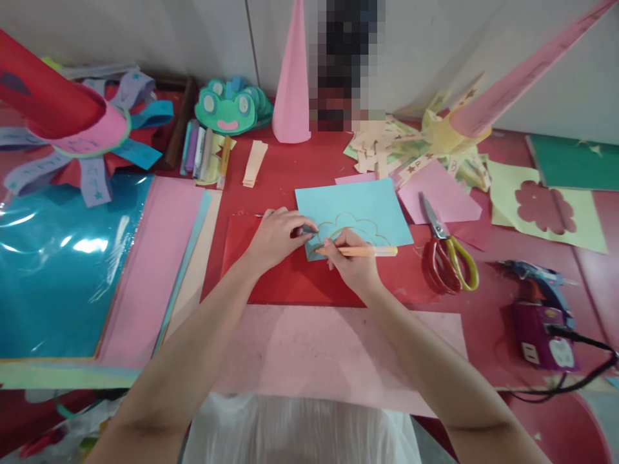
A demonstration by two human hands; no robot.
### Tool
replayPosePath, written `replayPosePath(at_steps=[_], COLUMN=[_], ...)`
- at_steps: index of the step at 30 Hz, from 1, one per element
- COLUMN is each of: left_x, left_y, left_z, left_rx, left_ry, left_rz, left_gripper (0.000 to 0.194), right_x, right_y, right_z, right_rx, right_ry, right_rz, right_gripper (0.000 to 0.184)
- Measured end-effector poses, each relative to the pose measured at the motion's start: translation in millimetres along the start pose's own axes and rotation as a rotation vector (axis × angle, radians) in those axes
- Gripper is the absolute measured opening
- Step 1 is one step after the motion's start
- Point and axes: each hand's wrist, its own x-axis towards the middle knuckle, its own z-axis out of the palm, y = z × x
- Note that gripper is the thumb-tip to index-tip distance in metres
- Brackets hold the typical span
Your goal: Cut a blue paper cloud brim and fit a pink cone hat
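A light blue sheet of paper (353, 201) lies at a slant on a red sheet (290, 280). Its surface bears a scalloped outline like a flower or cloud, drawn in a brownish line. My right hand (355, 264) grips an orange marker (382, 251), its tip at the paper's lower left part. Near that same edge, my left hand (275, 238) has thumb and fingers closed in a pinch by the paper's left side. Something small and dark shows at those fingertips; I cannot make out what it is.
Scissors (442, 238) lie right of the paper, with a glue gun (541, 283) and purple power socket (544, 335) farther right. Pink cones (293, 84) and a green frog craft (227, 106) stand behind. Stacked coloured sheets (159, 258) lie left.
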Motion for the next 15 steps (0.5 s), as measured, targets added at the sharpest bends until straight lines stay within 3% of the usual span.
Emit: replayPosePath(at_steps=[9,15], left_x=[-0.1,0.1], left_y=[-0.4,0.5], left_z=[0.2,-0.3], left_rx=[0.004,-0.001], left_ry=[-0.008,-0.003], left_rz=[-0.010,-0.008], left_gripper=[0.015,0.015], right_x=[1.2,0.3], right_y=[-1.2,-0.5], right_z=[-1.1,-0.7], right_rx=[0.056,0.015], right_ry=[-0.056,-0.003], right_rz=[0.017,-0.006], right_gripper=[0.035,0.034])
